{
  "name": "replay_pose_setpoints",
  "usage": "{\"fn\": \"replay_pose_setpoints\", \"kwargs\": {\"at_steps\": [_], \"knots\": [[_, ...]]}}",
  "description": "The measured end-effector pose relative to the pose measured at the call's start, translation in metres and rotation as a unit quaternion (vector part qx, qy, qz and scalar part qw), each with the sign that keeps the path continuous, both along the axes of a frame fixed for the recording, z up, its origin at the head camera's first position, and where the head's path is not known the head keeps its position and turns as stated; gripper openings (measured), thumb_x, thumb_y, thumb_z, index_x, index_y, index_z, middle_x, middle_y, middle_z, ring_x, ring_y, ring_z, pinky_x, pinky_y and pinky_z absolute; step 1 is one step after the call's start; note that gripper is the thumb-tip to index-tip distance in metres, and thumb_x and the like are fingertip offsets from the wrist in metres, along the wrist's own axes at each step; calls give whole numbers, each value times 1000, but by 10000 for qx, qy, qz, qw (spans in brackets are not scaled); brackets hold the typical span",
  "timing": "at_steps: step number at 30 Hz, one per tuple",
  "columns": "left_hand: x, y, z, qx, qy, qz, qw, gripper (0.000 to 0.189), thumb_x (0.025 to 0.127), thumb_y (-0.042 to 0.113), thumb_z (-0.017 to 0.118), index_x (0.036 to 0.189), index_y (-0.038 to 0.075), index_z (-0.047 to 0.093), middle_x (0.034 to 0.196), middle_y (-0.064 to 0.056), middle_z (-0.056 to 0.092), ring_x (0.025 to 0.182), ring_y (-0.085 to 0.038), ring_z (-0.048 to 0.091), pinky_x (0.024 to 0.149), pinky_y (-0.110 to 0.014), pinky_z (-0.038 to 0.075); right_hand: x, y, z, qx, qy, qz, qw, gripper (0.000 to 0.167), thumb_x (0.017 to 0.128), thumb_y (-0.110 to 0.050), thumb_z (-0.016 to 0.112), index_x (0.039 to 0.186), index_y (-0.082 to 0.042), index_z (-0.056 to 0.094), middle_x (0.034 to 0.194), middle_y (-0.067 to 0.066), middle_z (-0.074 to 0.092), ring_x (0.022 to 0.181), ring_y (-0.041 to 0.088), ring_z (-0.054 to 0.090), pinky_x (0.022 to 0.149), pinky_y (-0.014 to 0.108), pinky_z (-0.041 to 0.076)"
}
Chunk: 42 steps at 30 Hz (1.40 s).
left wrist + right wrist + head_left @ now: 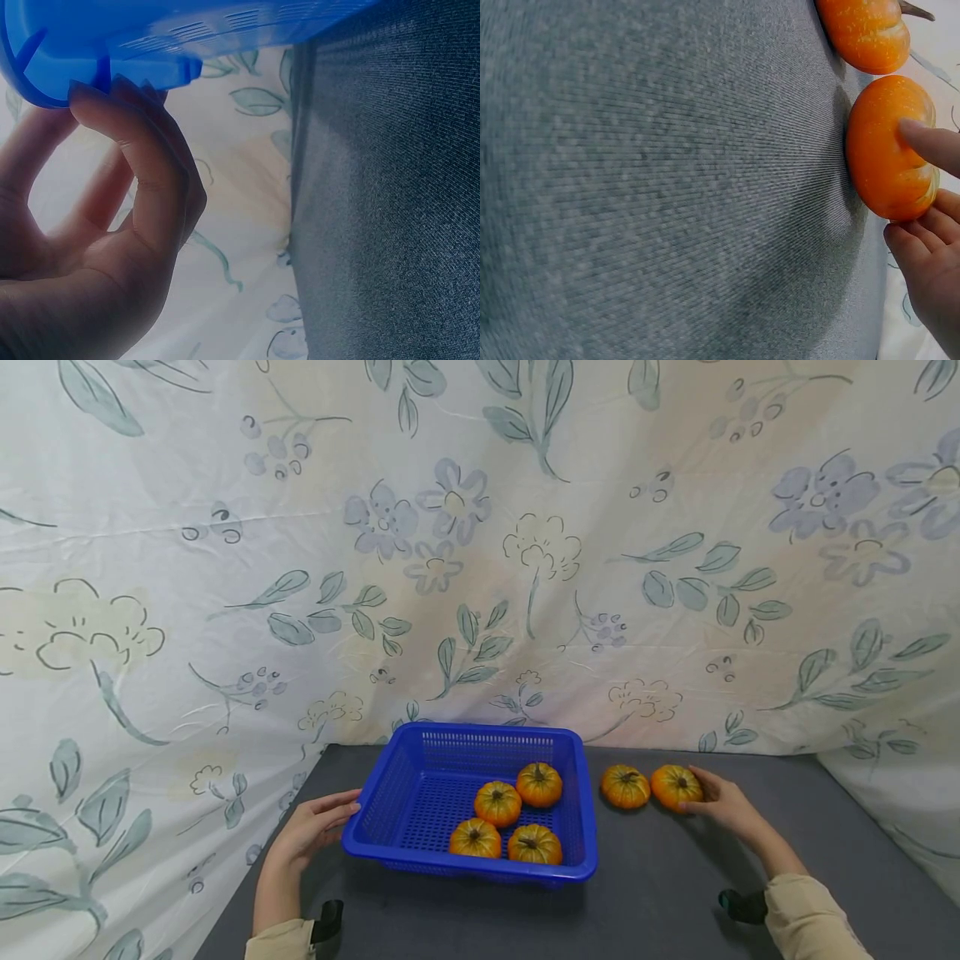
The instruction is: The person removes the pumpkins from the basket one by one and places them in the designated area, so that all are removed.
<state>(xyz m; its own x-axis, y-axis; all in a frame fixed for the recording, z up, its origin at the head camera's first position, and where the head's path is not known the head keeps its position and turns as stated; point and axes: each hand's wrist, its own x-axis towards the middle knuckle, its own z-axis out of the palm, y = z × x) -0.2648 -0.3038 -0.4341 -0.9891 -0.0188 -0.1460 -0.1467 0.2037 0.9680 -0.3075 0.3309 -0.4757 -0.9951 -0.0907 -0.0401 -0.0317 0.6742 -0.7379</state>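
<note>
A blue plastic basket holds several small orange pumpkins toward its right side. At its left rim is my left hand; in the left wrist view, the curled fingers grip the basket's edge. Farther right, two more pumpkins sit side by side on the dark cloth. My right hand grips the outer pumpkin, with the thumb on its near side and the other fingers around its right. The inner pumpkin stands between that one and the basket.
Dark grey cloth covers the table. Behind it and along both sides hangs a pale curtain printed with flowers and leaves. Each forearm wears a beige sleeve, with a black strap near the right cuff.
</note>
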Motion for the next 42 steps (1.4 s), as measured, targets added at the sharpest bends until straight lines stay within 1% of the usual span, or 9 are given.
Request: {"fn": "replay_pose_setpoints", "kwargs": {"at_steps": [6,15,18,23,25,31,37,38,42], "knots": [[-1,0,-1,23,-25,9,10000,54,91,24,69,137,-1,54,115,-1,71,95,-10,69,85,-35,56,0,-1,0,-1,-138,-100,9999,92,90,-29,69,149,14,14,150,43,16,137,58,22,110,65,27],[-2,0,-1,21,-51,-25,10000,55,92,25,68,138,-1,52,114,-1,71,94,-10,69,84,-34,56,2,-4,2,27,-169,-130,9998,93,91,-31,68,149,15,12,150,43,14,138,60,19,110,66,24],[-2,0,-1,32,-54,44,10000,54,91,24,69,137,-1,54,113,-1,72,93,-10,69,84,-34,56,1,-4,2,19,-217,-177,9996,94,91,-33,68,150,14,11,151,43,13,138,59,18,110,66,23],[-2,-2,-2,56,-27,-90,9999,55,92,25,68,138,-1,52,113,0,71,94,-9,69,84,-35,56,-1,-3,0,22,-229,-184,9996,96,91,-36,68,150,14,11,151,43,13,138,59,18,111,66,22],[-2,-2,-2,74,-22,-104,9999,55,92,25,68,138,-1,52,113,1,71,94,-9,69,84,-34,56,-2,-3,-1,29,-224,-174,9996,96,91,-35,68,150,14,10,151,43,13,138,59,18,110,66,22],[-1,-1,-1,92,-9,11,10000,53,92,24,68,136,0,55,112,0,72,93,-10,70,83,-33,56,-2,-4,1,30,-287,-182,9994,95,92,-35,67,150,14,9,151,43,12,138,60,18,110,67,23],[-3,-2,-2,54,31,-28,10000,51,92,23,67,136,-1,55,113,-1,72,95,-12,69,83,-34,56,-2,-3,0,5,-250,-159,9996,94,92,-34,66,150,14,10,151,43,13,138,60,18,110,66,23],[-3,-1,-1,55,24,-16,10000,51,92,23,68,136,-1,55,113,-1,72,95,-12,69,83,-34,56,-2,-4,0,97,-198,-214,9995,93,92,-35,67,150,14,13,151,42,15,137,59,21,110,65,26],[-2,-1,-2,47,18,-31,10000,52,92,23,68,136,-1,55,114,-1,71,95,-11,69,83,-34,56,-1,-5,2,170,-134,-168,9996,92,92,-36,66,149,15,14,149,43,17,135,60,24,109,66,28]]}}
